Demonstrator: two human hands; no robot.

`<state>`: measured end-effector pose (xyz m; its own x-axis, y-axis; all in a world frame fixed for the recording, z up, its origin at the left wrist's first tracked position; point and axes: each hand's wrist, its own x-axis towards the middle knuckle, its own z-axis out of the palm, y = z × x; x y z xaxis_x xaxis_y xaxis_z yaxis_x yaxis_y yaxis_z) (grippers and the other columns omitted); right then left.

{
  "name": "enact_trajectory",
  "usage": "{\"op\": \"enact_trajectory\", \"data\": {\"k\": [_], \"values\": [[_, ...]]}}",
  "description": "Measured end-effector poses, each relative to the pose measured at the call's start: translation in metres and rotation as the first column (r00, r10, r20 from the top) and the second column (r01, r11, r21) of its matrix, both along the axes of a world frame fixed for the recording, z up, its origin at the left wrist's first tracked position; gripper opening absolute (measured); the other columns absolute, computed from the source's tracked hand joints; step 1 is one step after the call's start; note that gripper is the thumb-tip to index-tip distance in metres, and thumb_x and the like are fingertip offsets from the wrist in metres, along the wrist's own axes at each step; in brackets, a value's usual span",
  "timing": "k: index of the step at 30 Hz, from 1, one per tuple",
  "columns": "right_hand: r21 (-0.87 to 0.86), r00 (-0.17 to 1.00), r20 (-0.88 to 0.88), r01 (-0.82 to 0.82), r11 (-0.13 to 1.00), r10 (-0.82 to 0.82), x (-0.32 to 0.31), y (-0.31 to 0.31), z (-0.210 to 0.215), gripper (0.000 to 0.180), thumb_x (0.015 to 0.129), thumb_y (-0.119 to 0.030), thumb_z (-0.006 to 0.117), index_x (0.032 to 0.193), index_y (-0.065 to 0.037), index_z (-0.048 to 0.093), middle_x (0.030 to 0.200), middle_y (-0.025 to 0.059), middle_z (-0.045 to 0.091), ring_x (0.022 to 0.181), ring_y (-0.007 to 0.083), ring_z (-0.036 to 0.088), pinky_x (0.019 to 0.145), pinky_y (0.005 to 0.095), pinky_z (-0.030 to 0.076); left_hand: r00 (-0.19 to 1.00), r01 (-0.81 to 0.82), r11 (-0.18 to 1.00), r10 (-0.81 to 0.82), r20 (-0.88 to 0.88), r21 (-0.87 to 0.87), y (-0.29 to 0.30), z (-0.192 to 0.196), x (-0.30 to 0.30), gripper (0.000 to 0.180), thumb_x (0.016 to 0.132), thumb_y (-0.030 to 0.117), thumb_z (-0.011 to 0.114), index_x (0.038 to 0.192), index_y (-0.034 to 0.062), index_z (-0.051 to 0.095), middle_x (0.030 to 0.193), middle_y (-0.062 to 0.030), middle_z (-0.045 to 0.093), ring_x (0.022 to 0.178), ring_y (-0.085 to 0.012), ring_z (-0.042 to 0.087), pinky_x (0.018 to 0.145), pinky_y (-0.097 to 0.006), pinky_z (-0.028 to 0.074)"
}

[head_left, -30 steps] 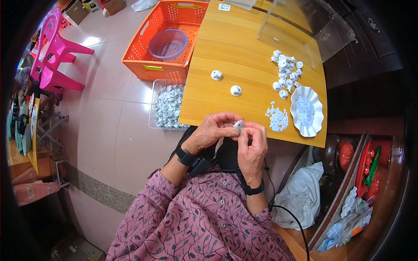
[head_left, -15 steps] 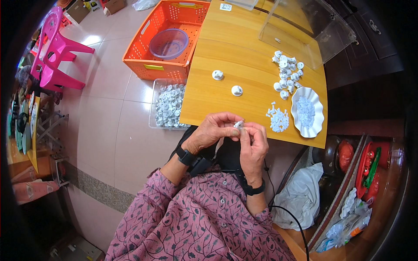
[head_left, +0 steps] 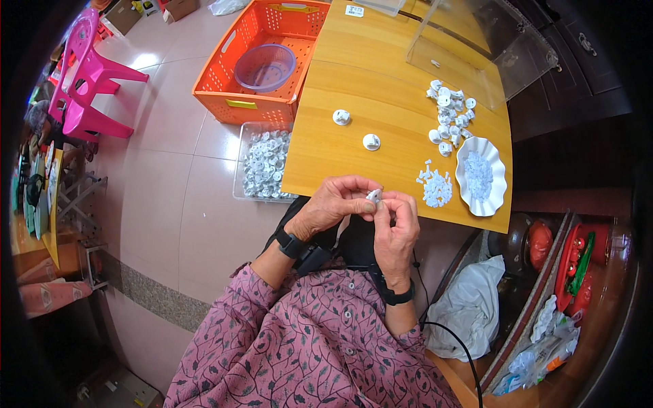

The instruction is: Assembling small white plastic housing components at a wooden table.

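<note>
A home being used as a small piecework workshop is being shown. Small white plastic parts (head_left: 451,117) are being kept in loose heaps on a wooden tabletop (head_left: 381,81), and more are being held in a white scalloped dish (head_left: 481,175) and a clear tray (head_left: 262,163) on the tiled floor (head_left: 163,190). An orange crate (head_left: 262,51) with a purple bowl is being stored beside the tabletop, while pink plastic chairs (head_left: 88,75), dark cabinets (head_left: 585,61) and household clutter are being seen around it.
</note>
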<state>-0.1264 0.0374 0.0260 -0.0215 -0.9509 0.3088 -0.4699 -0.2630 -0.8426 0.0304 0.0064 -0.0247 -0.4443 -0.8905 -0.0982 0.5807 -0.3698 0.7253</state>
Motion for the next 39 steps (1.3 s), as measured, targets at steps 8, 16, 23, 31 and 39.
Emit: {"op": "enact_trajectory", "data": {"k": [8,16,23,31,39], "values": [[0.023,0.998,0.055,-0.029,0.999,0.028,-0.003,0.001,-0.003,0.005,0.093,-0.001,0.064,0.092,0.000,0.060,0.102,0.0143,0.063,0.089,0.0263,0.064,0.078,0.0362,0.053,1.000,-0.004,1.000,0.004,0.015,-0.001,0.001,0.000,0.001,0.034,0.090,-0.001,0.071,0.122,-0.0066,0.062,0.106,-0.0125,0.070,0.087,-0.0177,0.070,0.080,-0.030,0.060],[0.145,0.956,0.294,-0.042,0.989,-0.003,-0.008,0.002,-0.014,0.006,0.094,-0.002,0.063,0.091,0.002,0.060,0.102,0.0135,0.065,0.092,0.0219,0.064,0.079,0.0332,0.053,1.000,-0.010,1.000,0.010,0.012,0.009,0.001,0.000,0.001,0.034,0.090,-0.001,0.071,0.122,-0.0061,0.062,0.106,-0.0131,0.070,0.088,-0.0185,0.071,0.080,-0.031,0.061],[0.152,0.968,0.251,-0.038,0.988,-0.002,-0.004,0.001,-0.009,0.006,0.094,-0.002,0.064,0.090,0.002,0.060,0.100,0.0130,0.064,0.090,0.0221,0.064,0.078,0.0334,0.053,1.000,-0.017,1.000,0.017,0.011,-0.006,0.001,-0.005,0.001,0.034,0.090,-0.001,0.072,0.122,-0.0060,0.062,0.105,-0.0128,0.070,0.088,-0.0180,0.071,0.079,-0.030,0.061],[0.133,0.982,0.186,-0.052,0.990,0.026,-0.007,0.003,-0.013,0.006,0.095,-0.002,0.063,0.091,0.002,0.060,0.102,0.0133,0.063,0.089,0.0218,0.064,0.077,0.0330,0.053,0.998,-0.040,0.996,0.044,0.055,-0.075,0.006,0.000,0.001,0.037,0.088,0.000,0.074,0.123,-0.0054,0.062,0.102,-0.0105,0.071,0.086,-0.0159,0.071,0.078,-0.029,0.060],[0.181,0.896,0.441,-0.142,0.973,0.049,0.001,0.002,-0.016,0.005,0.098,-0.001,0.061,0.094,0.003,0.060,0.107,0.0105,0.062,0.092,0.0147,0.062,0.081,0.0283,0.053,0.997,-0.069,0.997,0.067,-0.043,-0.041,0.012,0.009,0.015,0.037,0.090,-0.002,0.071,0.126,-0.0051,0.060,0.103,-0.0123,0.071,0.091,-0.0182,0.072,0.082,-0.031,0.060]]}}
